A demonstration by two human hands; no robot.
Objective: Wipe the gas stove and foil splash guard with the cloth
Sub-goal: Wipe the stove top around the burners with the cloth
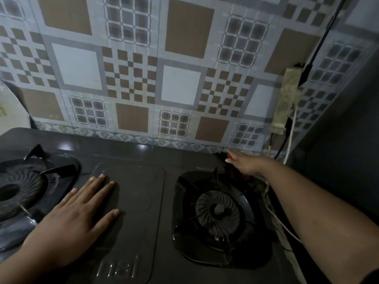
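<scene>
Under the right hand (245, 163), at the stove's far right corner, we see a dark reddish cloth (235, 172) pressed down; whether the fingers curl round it we cannot tell. Just nearer than that hand sits 1 of 2 burners (218, 212). Well to its left, the left hand (75, 212) lies flat, fingers straight, bracing the gas stove (131, 201). We judge stove-wiping under way; the foil splash guard (180, 87), just beyond, awaits an upward sweep.

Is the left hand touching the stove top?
Touching. The head view shows the left hand lying flat, fingers spread, on the stove top between the burners.
</scene>
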